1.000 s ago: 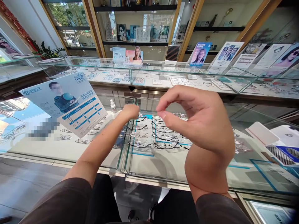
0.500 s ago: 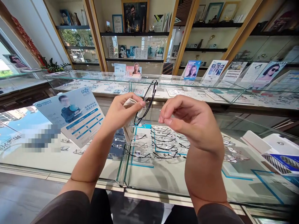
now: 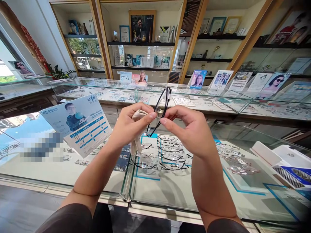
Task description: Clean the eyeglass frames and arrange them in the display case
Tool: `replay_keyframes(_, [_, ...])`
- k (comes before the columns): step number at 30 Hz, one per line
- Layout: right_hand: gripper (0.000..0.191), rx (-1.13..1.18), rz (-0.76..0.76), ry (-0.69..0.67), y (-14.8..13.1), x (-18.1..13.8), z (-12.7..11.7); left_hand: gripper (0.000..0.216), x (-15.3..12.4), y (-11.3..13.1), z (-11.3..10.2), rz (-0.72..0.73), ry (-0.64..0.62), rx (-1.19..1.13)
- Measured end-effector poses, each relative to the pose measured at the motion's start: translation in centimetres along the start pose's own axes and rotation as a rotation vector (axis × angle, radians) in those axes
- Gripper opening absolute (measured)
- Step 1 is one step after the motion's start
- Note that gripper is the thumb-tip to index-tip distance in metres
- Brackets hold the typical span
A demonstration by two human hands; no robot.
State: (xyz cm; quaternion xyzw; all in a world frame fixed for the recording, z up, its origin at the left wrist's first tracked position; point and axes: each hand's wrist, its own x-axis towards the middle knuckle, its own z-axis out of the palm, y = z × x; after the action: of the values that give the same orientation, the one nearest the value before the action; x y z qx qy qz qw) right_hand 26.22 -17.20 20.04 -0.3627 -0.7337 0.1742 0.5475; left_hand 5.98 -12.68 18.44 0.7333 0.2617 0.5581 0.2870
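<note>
A pair of thin black-framed glasses [image 3: 163, 103] is held up above a glass display counter [image 3: 184, 191]. My left hand [image 3: 132, 124] is closed round a pale cleaning cloth [image 3: 136, 136] and pinches the frame through it. My right hand [image 3: 188, 129] is closed too, thumb and fingers pinching the frame from the right side. The two hands meet at the frame, fingertips almost touching. Several more pairs of glasses [image 3: 167, 155] lie in rows inside the counter below the hands.
A printed leaflet stand [image 3: 77, 121] leans on the counter at the left. White and blue boxes [image 3: 289, 161] sit at the right. Behind stands another glass counter [image 3: 155, 94] with posters, then wall shelves [image 3: 143, 42] with pictures and frames.
My left hand rose from the counter with the cloth and the glasses. My right hand, held up in a loose pinch, moved left and took hold of the frame.
</note>
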Motion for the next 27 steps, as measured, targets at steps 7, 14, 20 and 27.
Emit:
replay_keyframes(7, [0.017, -0.019, -0.022, 0.039, 0.1, -0.1, -0.5, 0.035, -0.2, -0.2, -0.3, -0.03, -0.039, -0.02])
replay_keyframes(14, [0.013, -0.272, -0.064, 0.431, 1.6, -0.7, -0.9, 0.036, 0.2, -0.7, -0.3, -0.015, 0.032, 0.085])
replay_keyframes(20, [0.011, -0.47, -0.222, 0.661, 1.7, -0.2, -0.6, 0.031, 0.4, -0.9, 0.2, -0.01, 0.027, 0.099])
replay_keyframes(27, [0.026, -0.555, -0.248, 0.456, 1.3, 0.0, 1.1, 0.037, 0.4, -0.8, 1.3, -0.025, 0.021, 0.027])
